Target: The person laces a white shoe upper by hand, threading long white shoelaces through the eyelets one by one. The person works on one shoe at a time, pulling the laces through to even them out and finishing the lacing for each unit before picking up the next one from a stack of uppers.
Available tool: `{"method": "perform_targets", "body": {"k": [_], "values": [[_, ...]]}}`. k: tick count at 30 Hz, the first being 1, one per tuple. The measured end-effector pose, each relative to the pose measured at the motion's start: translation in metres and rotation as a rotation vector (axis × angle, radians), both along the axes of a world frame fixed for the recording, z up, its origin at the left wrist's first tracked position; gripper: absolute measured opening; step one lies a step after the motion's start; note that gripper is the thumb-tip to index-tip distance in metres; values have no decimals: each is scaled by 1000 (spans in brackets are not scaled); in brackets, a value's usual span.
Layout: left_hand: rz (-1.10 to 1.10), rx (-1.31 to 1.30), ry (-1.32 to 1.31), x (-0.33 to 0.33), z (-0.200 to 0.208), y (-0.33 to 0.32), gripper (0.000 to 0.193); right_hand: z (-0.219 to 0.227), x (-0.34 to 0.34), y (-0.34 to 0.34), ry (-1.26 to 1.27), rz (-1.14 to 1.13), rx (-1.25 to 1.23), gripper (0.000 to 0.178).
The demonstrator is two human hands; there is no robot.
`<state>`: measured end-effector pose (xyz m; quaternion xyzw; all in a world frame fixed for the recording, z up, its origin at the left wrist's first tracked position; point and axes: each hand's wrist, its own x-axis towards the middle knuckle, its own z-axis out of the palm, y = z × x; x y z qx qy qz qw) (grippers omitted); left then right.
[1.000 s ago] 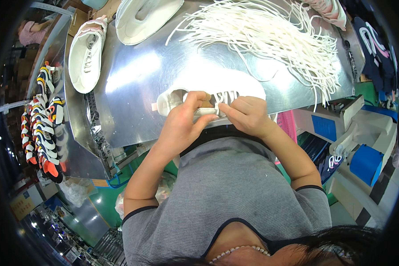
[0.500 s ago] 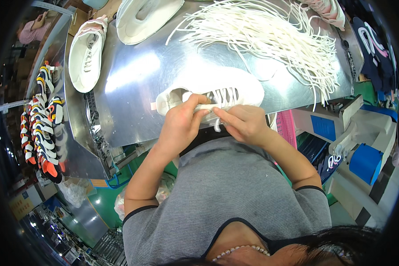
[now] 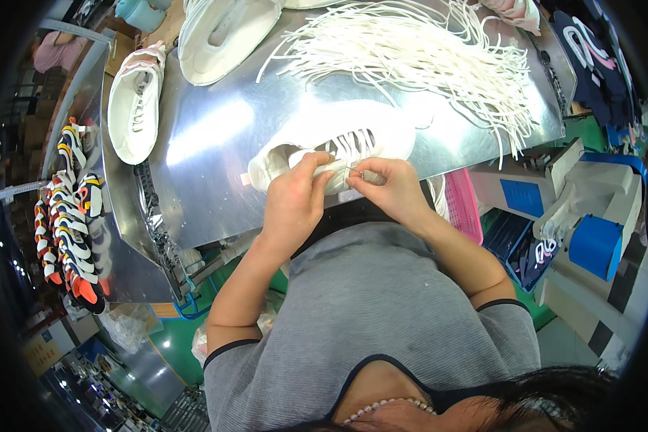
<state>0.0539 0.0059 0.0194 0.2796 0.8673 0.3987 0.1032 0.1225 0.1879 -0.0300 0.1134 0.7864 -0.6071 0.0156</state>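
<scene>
A white sneaker (image 3: 383, 128) lies on its side on the metal table right in front of me, its toe to the right. White lace runs through part of its eyelets. My left hand (image 3: 295, 201) is closed on the sneaker's near eyelet edge, thumb and forefinger pinching it. Between the thumb and fingers of my right hand (image 3: 397, 193) is a small hook tool (image 3: 371, 176) with a pale handle. Its thin metal tip points left and meets the eyelet edge beside my left fingertips. Whether lace is caught on the tip is too small to tell.
A heap of loose white laces (image 3: 417, 54) covers the far right of the metal table (image 3: 201, 180). Another sneaker (image 3: 135, 108) stands at the left, with a white oval shoe part (image 3: 227, 43) behind it. A pink basket (image 3: 462, 205) sits below the table's right edge.
My right hand has drawn slightly up and the hook tool now shows in its fingers. The dangling lace end below the sneaker is no longer visible. My left hand keeps its pinch.
</scene>
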Motion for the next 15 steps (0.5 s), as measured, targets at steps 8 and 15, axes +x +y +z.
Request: {"method": "perform_targets", "body": {"k": [8,15], "values": [[-40,-11,21,2,-2,4,19,1,7,-12,87,-189,190,18],[-1,72,8,0,-5,4,17,12,-5,-6,20,-175,-455,11]]}}
